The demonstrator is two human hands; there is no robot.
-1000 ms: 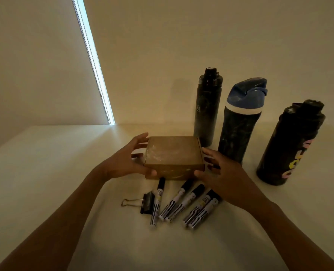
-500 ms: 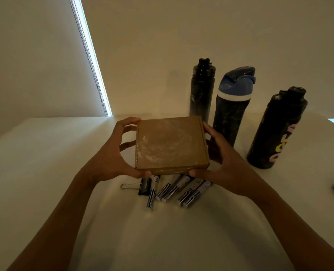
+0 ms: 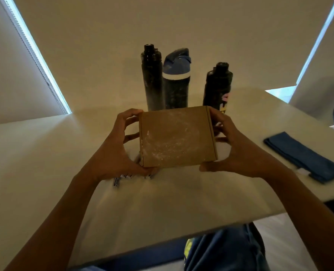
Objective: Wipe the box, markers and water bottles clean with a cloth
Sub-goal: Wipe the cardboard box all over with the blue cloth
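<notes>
Box [image 3: 176,136], one, gripped by both hands [image 3: 113,151] [image 3: 238,151]; three bottles [image 3: 175,81] behind, one cloth [image 3: 303,156].

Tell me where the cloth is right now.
The blue cloth lies folded on the table at the far right of the head view, beyond the right hand.

A dim room with plain cream walls [image 3: 181,22]. Pale daylight showed along window blinds [image 3: 33,61] at left and right. A white table [image 3: 35,153] stood against the wall.
</notes>
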